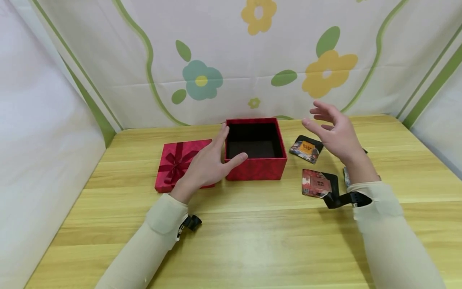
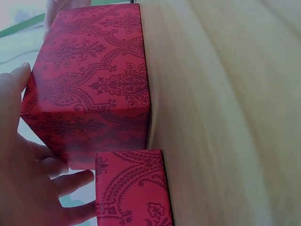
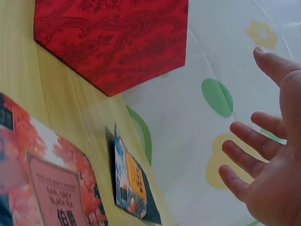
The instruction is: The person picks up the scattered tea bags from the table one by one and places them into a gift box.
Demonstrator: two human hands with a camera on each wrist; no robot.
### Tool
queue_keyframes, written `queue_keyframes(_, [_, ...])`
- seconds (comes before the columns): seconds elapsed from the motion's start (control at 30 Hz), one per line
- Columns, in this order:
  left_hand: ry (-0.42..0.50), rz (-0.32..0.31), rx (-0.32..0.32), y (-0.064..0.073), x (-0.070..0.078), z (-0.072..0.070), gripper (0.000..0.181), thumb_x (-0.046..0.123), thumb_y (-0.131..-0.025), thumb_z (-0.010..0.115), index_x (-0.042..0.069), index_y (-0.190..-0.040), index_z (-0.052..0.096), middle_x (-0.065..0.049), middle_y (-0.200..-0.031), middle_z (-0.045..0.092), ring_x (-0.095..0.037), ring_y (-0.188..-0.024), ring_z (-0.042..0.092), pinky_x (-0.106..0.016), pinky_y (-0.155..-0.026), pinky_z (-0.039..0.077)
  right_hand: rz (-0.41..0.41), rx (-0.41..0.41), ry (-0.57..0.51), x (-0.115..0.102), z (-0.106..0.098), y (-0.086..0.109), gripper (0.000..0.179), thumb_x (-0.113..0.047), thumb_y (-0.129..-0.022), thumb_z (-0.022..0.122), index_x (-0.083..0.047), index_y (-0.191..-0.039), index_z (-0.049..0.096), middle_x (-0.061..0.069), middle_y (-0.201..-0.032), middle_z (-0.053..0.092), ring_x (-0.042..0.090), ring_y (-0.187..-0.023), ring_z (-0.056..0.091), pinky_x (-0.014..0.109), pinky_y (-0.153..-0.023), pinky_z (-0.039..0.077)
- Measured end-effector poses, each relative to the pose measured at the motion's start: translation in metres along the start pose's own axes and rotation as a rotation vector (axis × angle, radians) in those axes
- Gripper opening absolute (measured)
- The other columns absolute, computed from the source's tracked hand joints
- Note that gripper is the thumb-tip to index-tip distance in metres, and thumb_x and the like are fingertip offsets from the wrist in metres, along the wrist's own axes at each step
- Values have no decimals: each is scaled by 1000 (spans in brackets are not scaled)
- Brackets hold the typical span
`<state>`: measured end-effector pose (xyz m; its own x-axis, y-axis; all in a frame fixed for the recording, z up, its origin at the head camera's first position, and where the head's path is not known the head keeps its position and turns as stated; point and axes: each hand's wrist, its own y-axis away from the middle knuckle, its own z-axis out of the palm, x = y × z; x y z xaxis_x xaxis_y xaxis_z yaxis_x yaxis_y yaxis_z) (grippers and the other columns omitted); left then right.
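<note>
A red patterned gift box [image 1: 256, 168] with a black inside stands uncovered at the table's back middle. My left hand [image 1: 211, 162] is at the box's left side, fingers spread and nearly straight, thumb over the front rim. Under and left of that hand lies the red lid [image 1: 167, 160] with a dark red ribbon bow [image 1: 177, 164]. My right hand [image 1: 335, 130] hovers right of the box with loosely bent fingers and nothing in it. Near it lie an orange-labelled tea sachet [image 1: 306, 148] and a pink-labelled Earl Grey black tea sachet [image 3: 56, 188].
Another packet [image 1: 347, 176] lies mostly hidden under the right wrist. Dark straps with hanging ends, one a black strap [image 1: 337, 199], circle both wrists. A white flowered cloth [image 1: 231, 60] rises behind the wooden table [image 1: 252, 241].
</note>
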<state>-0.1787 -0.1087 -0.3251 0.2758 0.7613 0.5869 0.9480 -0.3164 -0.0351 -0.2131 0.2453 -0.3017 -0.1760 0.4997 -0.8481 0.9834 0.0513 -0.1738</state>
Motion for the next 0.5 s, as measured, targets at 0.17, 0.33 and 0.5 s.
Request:
queue_keyframes(0.17, [-65,1,-7,2,2,-2,105,85,-94,45,30,-173,2,18,-179,-3,-27,-158,40,-50,-100,56,21,7,-5,7,-4,0,75,-51,-100,70,-30,-165,39,5,-160,53,28,-150,45,55,-123,34])
queue_keyframes(0.33, [-143,39,-1,3,4,-1,103,82,-98,40,23,-173,2,11,-181,-3,-22,-166,21,-51,-99,53,42,21,4,13,-9,1,76,-50,-98,73,-29,-164,40,3,-157,54,25,-147,46,52,-123,35])
queue_keyframes(0.5, [-148,45,6,3,5,-2,102,80,-99,42,22,-173,3,9,-181,-1,-22,-165,24,-39,-83,54,46,32,17,17,-11,-1,77,-49,-98,74,-26,-164,42,5,-155,55,23,-143,48,49,-120,37])
